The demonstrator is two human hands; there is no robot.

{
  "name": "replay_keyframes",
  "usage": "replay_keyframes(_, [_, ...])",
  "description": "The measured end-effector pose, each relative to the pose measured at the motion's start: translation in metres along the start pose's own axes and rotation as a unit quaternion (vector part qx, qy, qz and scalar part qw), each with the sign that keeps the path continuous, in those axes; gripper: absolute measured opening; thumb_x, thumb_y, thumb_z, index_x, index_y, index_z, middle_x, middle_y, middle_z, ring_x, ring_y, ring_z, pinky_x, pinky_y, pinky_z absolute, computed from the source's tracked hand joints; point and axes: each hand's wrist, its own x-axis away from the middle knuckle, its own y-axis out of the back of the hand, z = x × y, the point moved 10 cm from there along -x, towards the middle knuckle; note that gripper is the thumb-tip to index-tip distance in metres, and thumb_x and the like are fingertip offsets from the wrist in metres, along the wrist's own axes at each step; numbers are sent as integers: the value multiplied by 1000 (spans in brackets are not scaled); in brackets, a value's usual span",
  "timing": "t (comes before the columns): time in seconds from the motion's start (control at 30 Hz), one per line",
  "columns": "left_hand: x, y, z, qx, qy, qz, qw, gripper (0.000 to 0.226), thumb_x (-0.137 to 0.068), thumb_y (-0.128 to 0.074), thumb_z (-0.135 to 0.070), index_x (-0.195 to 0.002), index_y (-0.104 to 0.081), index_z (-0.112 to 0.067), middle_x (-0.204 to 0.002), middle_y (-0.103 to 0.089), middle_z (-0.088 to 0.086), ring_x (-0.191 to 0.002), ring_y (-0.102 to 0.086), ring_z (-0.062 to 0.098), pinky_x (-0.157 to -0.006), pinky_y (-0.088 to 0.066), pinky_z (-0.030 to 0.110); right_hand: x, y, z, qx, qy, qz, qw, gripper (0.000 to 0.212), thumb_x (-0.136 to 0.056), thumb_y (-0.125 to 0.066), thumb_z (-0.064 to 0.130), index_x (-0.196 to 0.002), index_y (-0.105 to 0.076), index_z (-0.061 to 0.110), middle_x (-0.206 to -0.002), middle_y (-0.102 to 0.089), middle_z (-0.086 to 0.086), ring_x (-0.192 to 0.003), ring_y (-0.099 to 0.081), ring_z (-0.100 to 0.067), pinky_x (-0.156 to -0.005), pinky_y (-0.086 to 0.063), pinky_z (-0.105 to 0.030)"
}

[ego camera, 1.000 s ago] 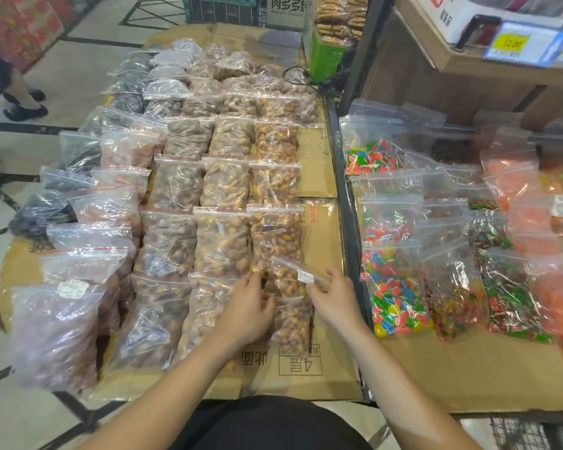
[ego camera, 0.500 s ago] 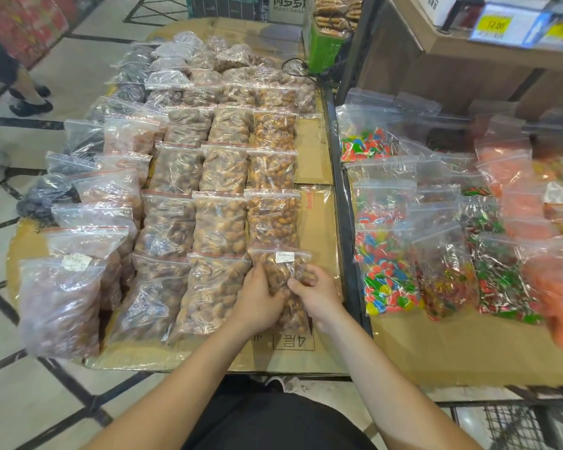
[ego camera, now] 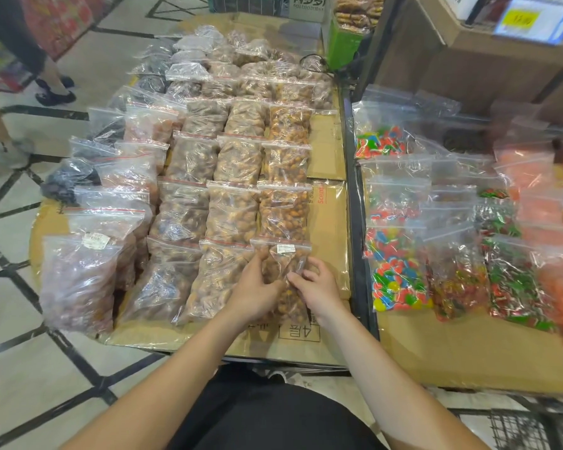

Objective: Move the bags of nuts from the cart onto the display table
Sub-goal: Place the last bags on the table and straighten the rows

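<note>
the clear zip bag of orange-brown nuts [ego camera: 286, 274] had just settled onto the cardboard-covered display table [ego camera: 329, 222]; left hand [ego camera: 254, 293] and right hand [ego camera: 319, 287] still clasped it, so placement looked nearly finished.

Two bare forearms were seen reaching up from the near edge, with no sleeves, watch, bracelet or rings worn on them. The left hand [ego camera: 255, 289] and the right hand [ego camera: 317, 289] were uncovered, without gloves, and the fingernails were kept short and unpainted. A plain black garment [ego camera: 273, 417], smooth and without visible print, was worn on the body between the arms at the near edge.
</note>
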Motion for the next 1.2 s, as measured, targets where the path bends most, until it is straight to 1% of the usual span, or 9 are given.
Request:
replay_keyframes(0.17, [2, 7, -14, -94, -70, -25, 993, 69, -89, -62, -25, -153, -39, -20, -149, -49, -1, -135, -50, 19, -111, -43, 38, 3, 4, 0, 47, 15, -26, 998, 69, -95, -74, 24, -150, -33, 30, -133, -63, -4, -116, -65, -23, -100, -57, -50])
replay_keyframes(0.23, [6, 25, -27, -188, -157, -92, 965, 44, -96, -58, -16, -139, -56, -10, -138, -57, 3, -125, -57, 22, -101, -46, 31, 7, 2, 8, 91, 46, -28, 994, 71, -96, -71, 29, -153, -29, 30, -139, -59, -3, -121, -62, -22, -99, -55, -42])
replay_keyframes(0.3, [7, 38, -27, -299, -217, -137, 919, 33, -101, -52, -20, -129, -65, -10, -131, -62, 4, -115, -62, 25, -95, -50, 38, 13, -2, 19, 162, 99, -33, 981, 71, -98, -68, 33, -156, -27, 29, -149, -50, -3, -133, -53, -22, -104, -48, -36])
replay_keyframes(0.43, [-9, 43, 11, -454, -217, -134, 854, 56, -103, -35, -40, -145, -52, -8, -151, -52, 9, -140, -48, 26, -119, -31, 44, 27, -23, 34, 374, 194, -30, 907, 62, -104, -52, 46, -159, -26, 33, -167, -12, -5, -154, -17, -31, -119, -31, -49])
replay_keyframes(0.53, [-17, 42, 24, -463, -152, -119, 865, 69, -105, -19, -52, -161, -24, -13, -169, -19, 6, -157, -16, 24, -128, -11, 44, 29, -40, 31, 504, 219, -17, 835, 63, -107, -32, 53, -164, -14, 32, -172, 15, -6, -158, 9, -38, -124, -18, -56])
replay_keyframes(0.63, [-20, 41, 23, -466, -102, -106, 873, 71, -104, -7, -56, -164, -9, -17, -171, -1, 2, -158, 3, 29, -127, 0, 48, 21, -53, 17, 549, 200, 28, 811, 69, -107, -20, 59, -166, -2, 28, -173, 16, -2, -157, 18, -35, -129, -4, -56])
replay_keyframes(0.83, [-30, 72, 2, -440, -138, -136, 877, 73, -101, -14, -57, -155, -38, -15, -167, -26, 10, -155, -18, 33, -126, -16, 52, 12, -57, 45, 551, 246, -16, 797, 65, -106, -28, 57, -162, -25, 23, -172, -8, -8, -158, 0, -38, -125, -18, -63])
replay_keyframes(1.0, [-65, 112, 30, -459, -64, -134, 876, 79, -100, -17, -65, -164, 1, -22, -169, 15, 13, -155, 16, 37, -126, 6, 55, -19, -79, 65, 582, 240, 2, 777, 71, -107, -22, 59, -166, 0, 26, -172, 18, -5, -157, 20, -36, -127, -3, -59])
replay_keyframes(1.2, [-69, 111, 38, -402, -77, -95, 907, 88, -95, -18, -76, -164, 3, -26, -165, 28, 12, -151, 30, 34, -122, 16, 56, -38, -87, 52, 639, 206, 10, 741, 74, -104, -10, 64, -161, 19, 26, -166, 32, -8, -155, 26, -36, -127, 9, -55])
